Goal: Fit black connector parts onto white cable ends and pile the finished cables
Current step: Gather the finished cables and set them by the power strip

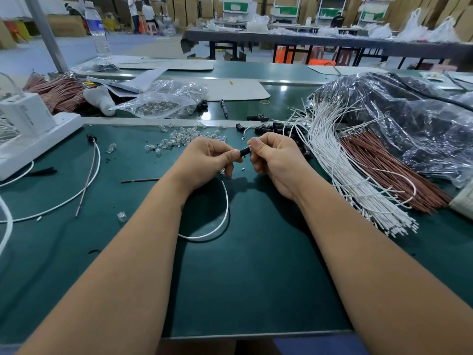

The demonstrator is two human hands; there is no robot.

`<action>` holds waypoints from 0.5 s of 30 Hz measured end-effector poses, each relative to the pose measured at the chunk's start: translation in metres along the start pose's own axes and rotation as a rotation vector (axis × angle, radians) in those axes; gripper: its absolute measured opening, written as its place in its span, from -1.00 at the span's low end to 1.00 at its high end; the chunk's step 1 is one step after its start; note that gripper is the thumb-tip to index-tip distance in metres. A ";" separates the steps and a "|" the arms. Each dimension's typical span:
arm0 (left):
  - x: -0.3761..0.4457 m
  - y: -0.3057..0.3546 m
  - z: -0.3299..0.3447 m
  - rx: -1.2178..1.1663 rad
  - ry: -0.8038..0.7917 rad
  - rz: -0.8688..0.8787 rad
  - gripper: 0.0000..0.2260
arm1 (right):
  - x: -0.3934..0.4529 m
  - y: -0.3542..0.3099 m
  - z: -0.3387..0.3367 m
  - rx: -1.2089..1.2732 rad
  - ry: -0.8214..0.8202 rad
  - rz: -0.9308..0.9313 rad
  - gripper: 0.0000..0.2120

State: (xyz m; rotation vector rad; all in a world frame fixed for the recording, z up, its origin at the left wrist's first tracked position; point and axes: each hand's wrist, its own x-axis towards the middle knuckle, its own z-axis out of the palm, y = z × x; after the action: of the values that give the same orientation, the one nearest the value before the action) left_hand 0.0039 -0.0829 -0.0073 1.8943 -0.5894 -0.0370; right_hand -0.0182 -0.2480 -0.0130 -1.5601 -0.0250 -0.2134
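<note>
Both hands, left hand (pixel 204 160) and right hand (pixel 275 160), pinch black connector (pixel 244 151); white cables (pixel 340 175) at 3 o'clock, clear bulbs (pixel 189 138) at 11, bare mat (pixel 243 278) at 6.

Nothing can be read: the water bottle's (pixel 98 26) blue label and the print on the white box (pixel 24 115) are blurred.

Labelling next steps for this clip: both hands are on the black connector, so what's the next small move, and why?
Probably push the black connector further onto the white cable. The left hand and right hand both pinch it, held above the mat, and the cable loops down from the left hand, so the fitting looks unfinished. How far it is seated cannot be told.
</note>
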 end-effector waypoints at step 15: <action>0.002 -0.001 0.003 -0.021 0.033 -0.001 -0.83 | -0.004 -0.002 0.006 -0.013 0.034 -0.020 -0.80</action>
State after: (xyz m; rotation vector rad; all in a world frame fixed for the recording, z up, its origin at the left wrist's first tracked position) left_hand 0.0048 -0.0858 -0.0087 1.8712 -0.5643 -0.0125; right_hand -0.0215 -0.2412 -0.0116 -1.5699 -0.0123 -0.2567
